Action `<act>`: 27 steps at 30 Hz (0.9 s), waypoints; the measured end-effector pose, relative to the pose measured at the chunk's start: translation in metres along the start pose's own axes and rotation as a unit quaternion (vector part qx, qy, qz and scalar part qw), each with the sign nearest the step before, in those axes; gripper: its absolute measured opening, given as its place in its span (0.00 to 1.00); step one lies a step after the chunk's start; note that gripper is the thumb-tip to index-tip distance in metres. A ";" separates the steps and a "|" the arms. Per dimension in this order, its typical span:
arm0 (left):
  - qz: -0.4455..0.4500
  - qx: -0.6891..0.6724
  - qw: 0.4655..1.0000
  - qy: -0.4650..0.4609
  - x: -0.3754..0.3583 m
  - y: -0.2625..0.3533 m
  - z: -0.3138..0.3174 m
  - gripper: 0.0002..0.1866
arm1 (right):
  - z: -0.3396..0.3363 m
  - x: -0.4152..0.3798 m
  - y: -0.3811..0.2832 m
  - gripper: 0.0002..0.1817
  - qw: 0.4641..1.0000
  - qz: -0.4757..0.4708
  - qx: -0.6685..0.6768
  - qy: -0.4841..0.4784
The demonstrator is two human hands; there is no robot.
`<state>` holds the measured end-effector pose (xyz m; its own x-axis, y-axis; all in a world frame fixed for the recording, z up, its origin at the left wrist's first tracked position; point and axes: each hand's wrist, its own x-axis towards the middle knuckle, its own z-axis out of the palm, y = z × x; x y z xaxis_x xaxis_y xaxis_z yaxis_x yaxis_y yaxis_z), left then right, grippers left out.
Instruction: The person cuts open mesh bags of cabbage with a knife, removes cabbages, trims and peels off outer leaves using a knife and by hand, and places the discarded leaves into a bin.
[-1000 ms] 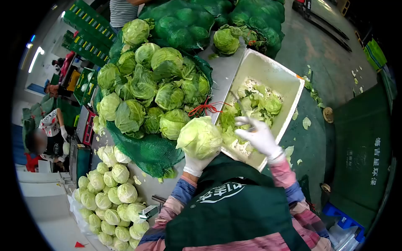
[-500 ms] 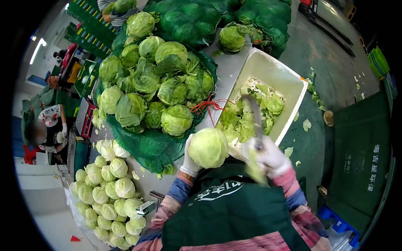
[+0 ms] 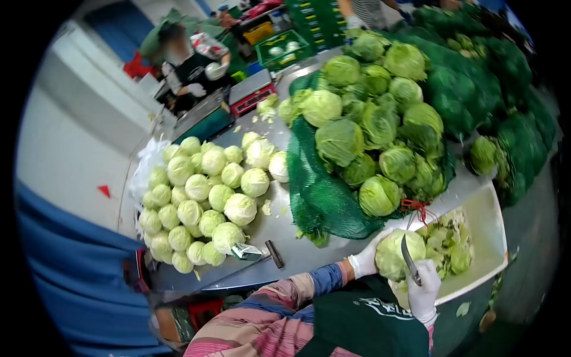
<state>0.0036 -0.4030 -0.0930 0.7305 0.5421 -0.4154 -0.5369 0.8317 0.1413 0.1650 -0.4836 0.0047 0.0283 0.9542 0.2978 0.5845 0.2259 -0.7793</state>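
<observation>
Cabbage (image 3: 391, 254) against left fingers (image 3: 376, 241), knife (image 3: 408, 254) in right fingers (image 3: 426, 271)

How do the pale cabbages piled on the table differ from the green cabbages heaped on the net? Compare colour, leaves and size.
The pale cabbages are whitish green; the green cabbages are deeper green.
The pale cabbages look smooth and tightly wrapped, while several green cabbages have loose, darker outer leaves.
The pale cabbages look generally smaller than the green cabbages.
Both are rounded heads piled on the same metal table, though the net lies under the green ones.
</observation>
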 end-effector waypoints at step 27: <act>0.353 0.316 0.870 0.136 -0.101 0.209 0.039 0.28 | 0.072 -0.026 0.093 0.26 0.939 0.222 -0.033 -0.261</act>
<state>-0.1656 -0.2795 0.0135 0.1406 0.9676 -0.2099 -0.4096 0.2498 0.8774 0.1600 -0.4734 -0.1150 -0.1110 0.9215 -0.3721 0.6584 -0.2123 -0.7221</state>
